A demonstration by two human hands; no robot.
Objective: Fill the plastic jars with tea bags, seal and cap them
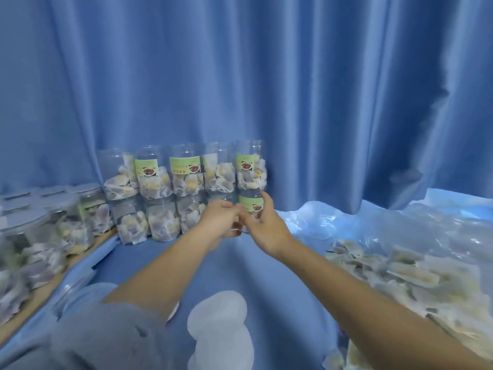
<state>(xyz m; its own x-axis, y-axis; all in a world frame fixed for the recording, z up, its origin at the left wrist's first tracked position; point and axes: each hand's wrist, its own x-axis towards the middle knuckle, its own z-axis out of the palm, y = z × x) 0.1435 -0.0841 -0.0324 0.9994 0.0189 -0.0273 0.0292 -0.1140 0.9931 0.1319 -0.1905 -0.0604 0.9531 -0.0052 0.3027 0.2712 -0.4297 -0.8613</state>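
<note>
Blue cloth (266,263) slack under two-tier jar stack (184,190); upper row could topple if nudged. Loose tea bags (400,276) heaped well right. Bottom-right jar (250,209) clasped by left hand (220,218) and right hand (262,227), fingers curled round it; grip detail blurred.

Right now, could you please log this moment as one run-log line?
left hand: holds bottom-row jar | right hand: holds same jar | stack: two rows against curtain | loose tea bags: right
</note>
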